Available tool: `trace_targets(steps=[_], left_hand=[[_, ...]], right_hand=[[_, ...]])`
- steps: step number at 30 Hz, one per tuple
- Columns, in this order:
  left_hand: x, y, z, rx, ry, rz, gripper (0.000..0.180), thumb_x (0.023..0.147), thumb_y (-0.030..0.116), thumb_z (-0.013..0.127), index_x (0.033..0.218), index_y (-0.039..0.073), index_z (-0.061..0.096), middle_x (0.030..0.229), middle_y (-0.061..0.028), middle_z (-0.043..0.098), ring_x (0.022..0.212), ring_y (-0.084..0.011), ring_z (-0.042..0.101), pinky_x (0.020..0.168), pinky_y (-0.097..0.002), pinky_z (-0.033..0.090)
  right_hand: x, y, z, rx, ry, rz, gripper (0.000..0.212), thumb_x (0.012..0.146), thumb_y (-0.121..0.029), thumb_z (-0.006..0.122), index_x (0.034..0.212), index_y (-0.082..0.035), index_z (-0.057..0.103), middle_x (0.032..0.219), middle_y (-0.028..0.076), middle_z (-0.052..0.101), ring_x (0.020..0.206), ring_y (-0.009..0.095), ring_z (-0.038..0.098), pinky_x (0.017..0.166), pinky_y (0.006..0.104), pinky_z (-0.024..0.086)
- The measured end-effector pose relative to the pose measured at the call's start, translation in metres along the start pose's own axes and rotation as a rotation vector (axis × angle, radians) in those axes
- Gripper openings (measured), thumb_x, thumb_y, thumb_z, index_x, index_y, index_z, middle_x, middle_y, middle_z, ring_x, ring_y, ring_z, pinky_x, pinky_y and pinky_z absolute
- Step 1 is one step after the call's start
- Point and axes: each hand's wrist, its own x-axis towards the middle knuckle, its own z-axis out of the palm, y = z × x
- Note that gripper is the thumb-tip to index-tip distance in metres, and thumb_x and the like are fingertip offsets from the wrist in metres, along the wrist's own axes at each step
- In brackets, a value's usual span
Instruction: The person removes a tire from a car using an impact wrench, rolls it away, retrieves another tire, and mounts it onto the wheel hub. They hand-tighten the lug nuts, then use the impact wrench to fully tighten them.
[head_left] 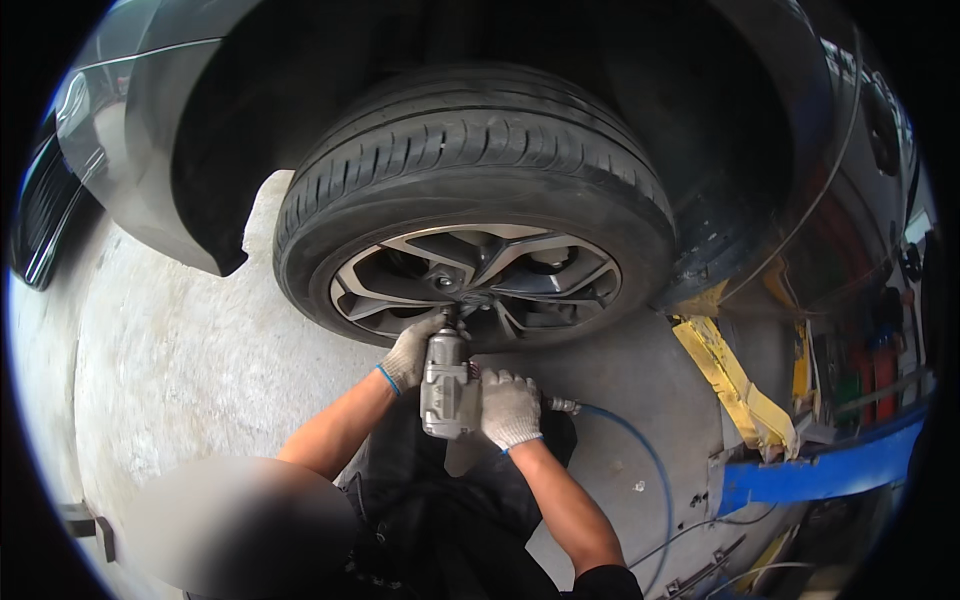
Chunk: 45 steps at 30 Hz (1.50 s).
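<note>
A grey impact wrench (447, 388) points at the wheel, its nose up against the lower part of the alloy rim (402, 243). My right hand (510, 404), in a pale knit glove, is wrapped round the wrench's handle. Gloved the same way, my left hand (411, 352) is closed about the front of the tool, by the dark socket (449, 318). Whether the socket sits on a lug nut cannot be made out. The black tyre (470, 165) surrounds the rim, inside the wheel arch of a dark car.
A blue air hose (655, 462) runs from the wrench's handle down the right side. To the right stand a yellow lift arm (735, 385) and a blue beam (825, 470). The car's fender (145, 135) overhangs the concrete floor (190, 350) at left. A blurred patch covers the lower left.
</note>
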Motion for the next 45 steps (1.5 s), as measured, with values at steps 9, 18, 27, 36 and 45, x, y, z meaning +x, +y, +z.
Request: trace_targets(steps=[9,18,27,36,45], left_hand=[[0.009,-0.002,0.007,0.083,0.073,0.024,0.032,0.101,0.032,0.046,0.106,0.004,0.06,0.093,-0.0147,0.07,0.079,-0.0248,0.068,0.071,-0.0404,0.059],[0.014,-0.003,0.005,-0.017,0.136,0.084,0.037,0.102,0.039,0.045,0.108,0.006,0.06,0.094,-0.0152,0.07,0.078,-0.026,0.069,0.069,-0.0421,0.059],[-0.001,-0.053,0.024,0.046,0.178,-0.052,0.036,0.101,0.037,0.049,0.099,0.003,0.061,0.087,-0.0137,0.069,0.074,-0.0252,0.068,0.069,-0.0412,0.058],[0.047,-0.05,0.028,0.186,0.198,0.145,0.025,0.098,0.03,0.056,0.108,0.009,0.062,0.091,-0.0068,0.069,0.073,-0.0195,0.068,0.067,-0.0364,0.058],[0.05,-0.05,0.057,0.795,0.547,0.209,0.044,0.095,0.044,0.056,0.121,0.01,0.067,0.107,-0.012,0.071,0.096,-0.0258,0.068,0.083,-0.0367,0.051]], right_hand=[[0.007,0.009,-0.015,-0.021,-0.059,-0.015,0.021,0.084,-0.015,0.055,0.103,-0.01,0.063,0.099,0.011,0.068,0.096,0.029,0.066,0.086,0.0466,0.049],[0.016,0.003,-0.035,-0.125,0.009,-0.032,0.022,0.084,-0.016,0.056,0.104,-0.01,0.062,0.098,0.01,0.068,0.093,0.027,0.067,0.081,0.0439,0.048],[-0.037,0.027,-0.02,-0.092,-0.079,0.009,0.035,0.078,-0.013,0.059,0.112,-0.008,0.06,0.099,0.013,0.067,0.095,0.029,0.066,0.083,0.0442,0.049],[-0.01,0.062,-0.007,-0.112,0.004,0.008,0.039,0.076,-0.013,0.058,0.115,-0.009,0.06,0.1,0.013,0.067,0.097,0.03,0.065,0.083,0.0455,0.049],[-0.001,0.079,0.043,0.23,0.131,-0.004,0.04,0.081,-0.029,0.067,0.115,-0.009,0.062,0.105,0.017,0.067,0.1,0.036,0.064,0.085,0.0459,0.052]])
